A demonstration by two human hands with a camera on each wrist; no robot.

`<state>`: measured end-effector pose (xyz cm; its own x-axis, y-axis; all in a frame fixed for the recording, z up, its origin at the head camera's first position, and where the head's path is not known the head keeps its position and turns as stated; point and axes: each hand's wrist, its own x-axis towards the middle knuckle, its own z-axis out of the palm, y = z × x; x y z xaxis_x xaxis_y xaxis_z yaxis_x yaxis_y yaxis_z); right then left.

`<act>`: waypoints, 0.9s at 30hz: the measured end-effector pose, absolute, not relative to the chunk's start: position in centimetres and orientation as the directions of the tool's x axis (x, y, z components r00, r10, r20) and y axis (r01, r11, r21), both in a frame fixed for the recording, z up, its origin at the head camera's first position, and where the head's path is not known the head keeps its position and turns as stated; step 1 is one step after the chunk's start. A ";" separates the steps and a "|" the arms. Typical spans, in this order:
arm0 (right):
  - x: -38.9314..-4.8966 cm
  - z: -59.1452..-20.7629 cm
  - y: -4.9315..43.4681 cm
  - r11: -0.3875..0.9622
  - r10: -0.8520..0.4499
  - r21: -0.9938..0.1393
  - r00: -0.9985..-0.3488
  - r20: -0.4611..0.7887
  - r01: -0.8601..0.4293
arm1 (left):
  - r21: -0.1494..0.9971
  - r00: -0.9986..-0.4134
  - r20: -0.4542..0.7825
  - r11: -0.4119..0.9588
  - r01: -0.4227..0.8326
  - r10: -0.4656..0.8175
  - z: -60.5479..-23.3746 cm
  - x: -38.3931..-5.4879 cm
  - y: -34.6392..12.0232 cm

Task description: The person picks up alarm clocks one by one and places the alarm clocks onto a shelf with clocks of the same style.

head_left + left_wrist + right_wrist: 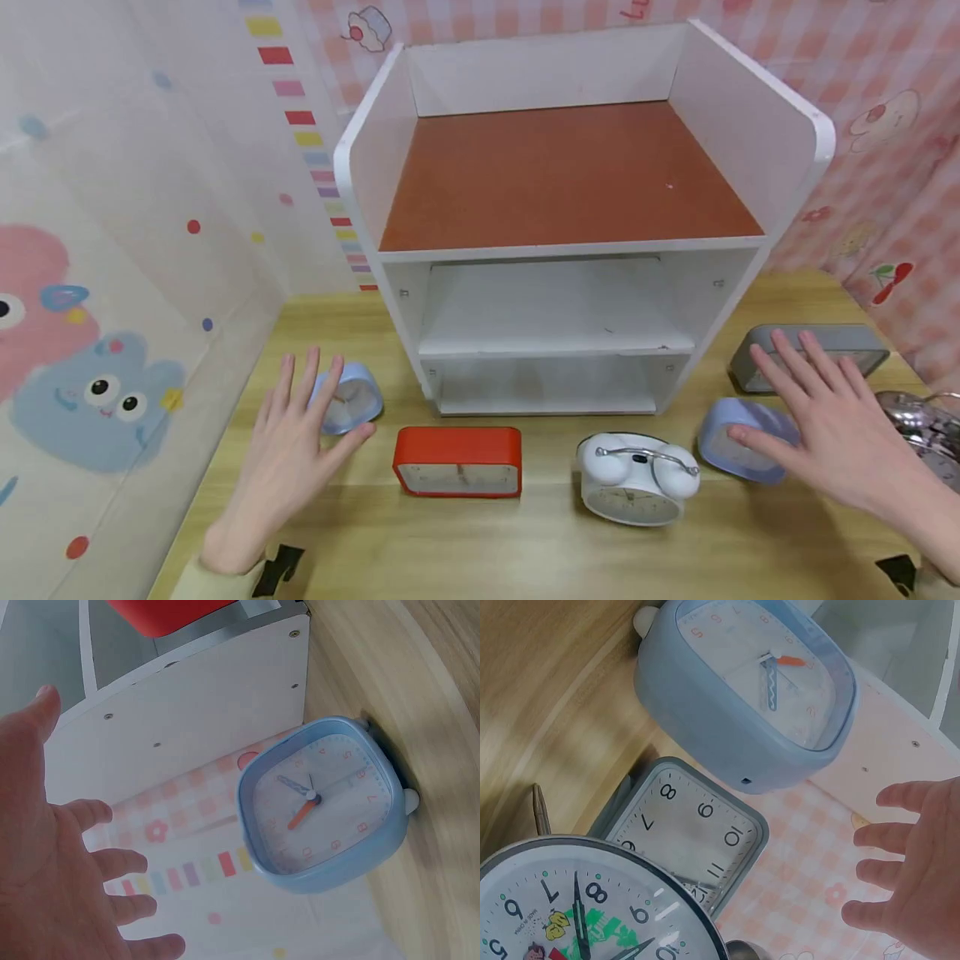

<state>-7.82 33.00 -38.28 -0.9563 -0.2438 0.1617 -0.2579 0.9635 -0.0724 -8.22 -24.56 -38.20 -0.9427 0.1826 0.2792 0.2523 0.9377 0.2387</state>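
Observation:
My left hand [288, 446] hovers with fingers spread beside a small blue alarm clock [356, 400] at the left of the table. In the left wrist view that blue clock [322, 802] stands on its small feet, apart from the fingers. On the other side my right hand [836, 425] spreads its fingers, the thumb overlapping a second blue alarm clock [738, 437]. Between the hands stand a red rectangular clock [457, 461] and a white twin-bell alarm clock [636, 479]. Behind the right hand are a grey clock [862, 337] and a silver bell clock [911, 412], partly hidden.
A white shelf unit [573, 243] with a brown top board stands at the back of the wooden table [480, 558]. Two lower compartments face forward. Patterned sheets [150, 192] hang on the left and behind.

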 end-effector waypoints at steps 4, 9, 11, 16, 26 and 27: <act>-7.7 -38.2 33.1 0.964 -0.244 -0.065 -0.956 0.164 -0.257 | 0.235 -0.941 0.281 0.938 0.256 0.187 -38.1 -8.1 -24.6; -7.7 -37.9 33.1 0.966 -0.240 -0.057 -0.955 0.174 -0.253 | 0.252 -0.947 0.267 0.935 0.249 0.180 -38.1 -8.0 -24.8; -7.5 -37.8 33.2 0.965 -0.239 -0.062 -0.953 0.184 -0.254 | 0.266 -0.949 0.261 0.931 0.248 0.178 -37.9 -8.0 -24.9; -6.8 -37.7 34.0 0.966 -0.234 -0.064 -0.949 0.210 -0.252 | 0.338 -0.935 0.307 0.898 0.282 0.178 -37.2 -8.2 -24.9; -6.4 -37.0 36.5 0.966 -0.170 -0.117 -0.908 0.383 -0.230 | 0.506 -0.879 0.452 0.768 0.393 0.152 -35.9 -10.1 -24.0; -6.3 -37.1 36.8 0.964 -0.163 -0.129 -0.900 0.405 -0.233 | 0.513 -0.868 0.474 0.754 0.410 0.150 -35.8 -10.3 -23.9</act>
<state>-6.33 36.80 -37.12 -0.8998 -0.1631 0.4046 -0.2328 0.9639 -0.1292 -10.33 -23.93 -35.83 -0.8678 0.1498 0.4738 0.4102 0.7541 0.5130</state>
